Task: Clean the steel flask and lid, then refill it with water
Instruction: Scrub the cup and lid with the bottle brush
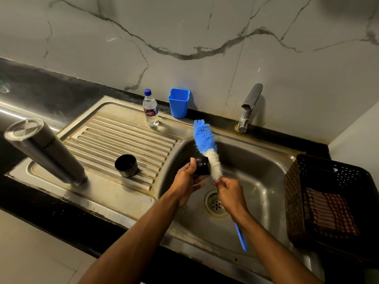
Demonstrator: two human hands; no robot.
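Observation:
The steel flask (45, 149) stands upside down at the left end of the draining board. A black cup-shaped cap (126, 165) sits open side up on the board's ribs. Over the sink basin, my left hand (187, 182) grips a black lid (202, 166). My right hand (230, 194) holds the handle of a blue and white bottle brush (207, 145). The white bristles lie against the lid's right side, and the blue handle end sticks out below my wrist.
The steel sink (266, 181) has its drain under my right hand, and no water runs from the tap (249, 107) behind it. A plastic water bottle (151, 108) and a blue holder (178, 102) stand by the wall. A dark basket (295, 193) with a checked cloth sits at right.

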